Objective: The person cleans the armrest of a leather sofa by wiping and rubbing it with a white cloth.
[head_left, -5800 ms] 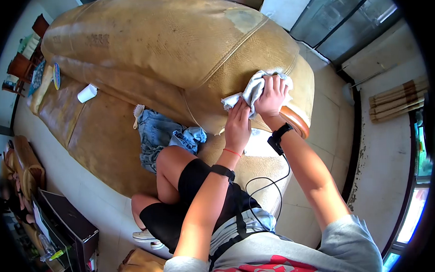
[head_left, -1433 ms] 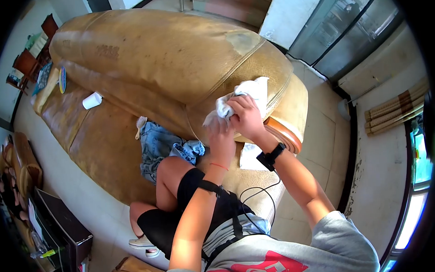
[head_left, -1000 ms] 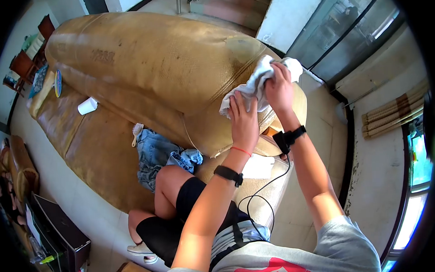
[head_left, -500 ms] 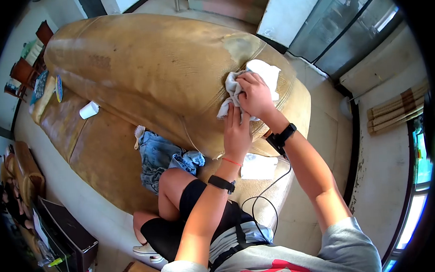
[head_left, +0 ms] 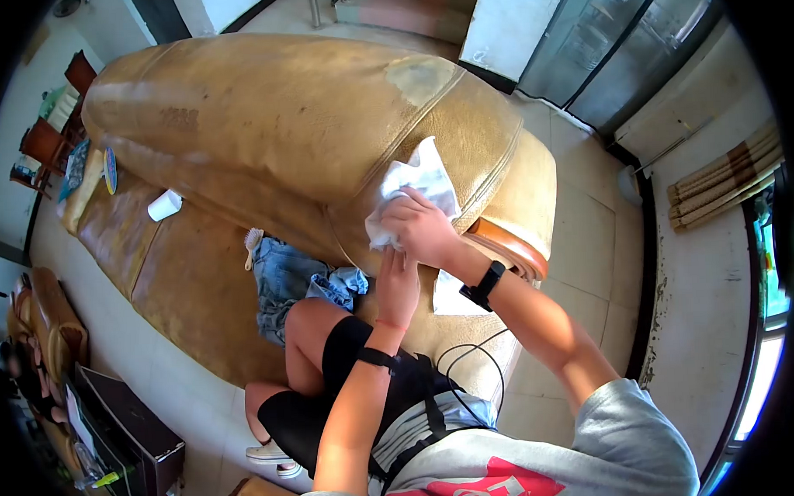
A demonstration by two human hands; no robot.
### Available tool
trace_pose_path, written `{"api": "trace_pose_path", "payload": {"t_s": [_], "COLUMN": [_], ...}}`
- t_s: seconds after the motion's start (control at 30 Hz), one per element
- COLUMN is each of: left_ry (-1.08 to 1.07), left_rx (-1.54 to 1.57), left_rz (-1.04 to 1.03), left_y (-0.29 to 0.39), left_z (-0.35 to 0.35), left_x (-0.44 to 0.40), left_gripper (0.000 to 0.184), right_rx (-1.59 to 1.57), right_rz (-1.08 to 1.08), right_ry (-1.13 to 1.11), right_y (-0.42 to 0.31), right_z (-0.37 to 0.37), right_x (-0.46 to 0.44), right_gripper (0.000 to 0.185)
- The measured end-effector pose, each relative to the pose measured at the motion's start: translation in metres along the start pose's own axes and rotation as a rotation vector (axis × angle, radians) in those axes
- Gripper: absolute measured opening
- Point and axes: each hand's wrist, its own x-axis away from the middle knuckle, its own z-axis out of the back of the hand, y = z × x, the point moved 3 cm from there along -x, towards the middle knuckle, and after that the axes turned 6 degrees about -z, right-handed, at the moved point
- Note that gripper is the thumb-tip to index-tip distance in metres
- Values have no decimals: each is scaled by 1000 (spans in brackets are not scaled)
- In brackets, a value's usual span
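Observation:
A crumpled white cloth [head_left: 425, 173] lies against the backrest of the brown leather sofa [head_left: 261, 104], near its right end. My right hand [head_left: 423, 231] is closed on the cloth, with the fingers bunching its lower part. Just below, my left hand [head_left: 398, 287] has its fingertips up at the cloth's lower edge, close under the right hand. The left fingertips are partly hidden, but they seem to pinch the cloth.
Blue denim clothing [head_left: 289, 278] and a hairbrush [head_left: 253, 246] lie on the seat beside my leg. Further left is a white cup-like roll [head_left: 165, 204]. A white sheet [head_left: 455, 297] rests below my right forearm, near a wooden armrest trim [head_left: 510, 244]. A black cable [head_left: 471, 355] loops beside my waist.
Both hands have moved down and left across the backrest with the cloth. The white piece that lay beyond my right hand no longer shows separately there. The wooden armrest trim is now more exposed.

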Motion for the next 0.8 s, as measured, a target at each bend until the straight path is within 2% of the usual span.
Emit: {"api": "trace_pose_path", "payload": {"t_s": [0.17,0.37,0.5,0.57,0.6,0.63,0.7,0.73,0.8], "left_ry": [17,36,76,133,150,167,190,201,168], "left_rx": [15,157,82,53,40,26,96,98,70], "left_rz": [-4,113,36,-49,-94,-139,-285,-336,-370], "left_y": [-3,4,34,58,74,90,121,133,135], "left_z": [16,32,49,66,75,86,107,115,110], "left_x": [3,23,31,32,34,35,39,39,44], "left_gripper": [34,25,28,27,25,23,20,21,22], "right_rx": [-19,-70,-180,-242,-474,-801,-1480,-1638,-2211], "right_rz": [-221,-354,-476,-613,-799,-821,-921,-996,-787], "right_ry": [144,278,364,505,501,596,758,744,473], "right_y": [-4,2,1,-2,-2,20,3,7,8], "right_z": [23,54,56,57,56,29,33,26,10], "right_x": [44,104,135,145,153,169,160,167,178], "right_gripper": [35,43,49,48,47,47,43,40,46]}}
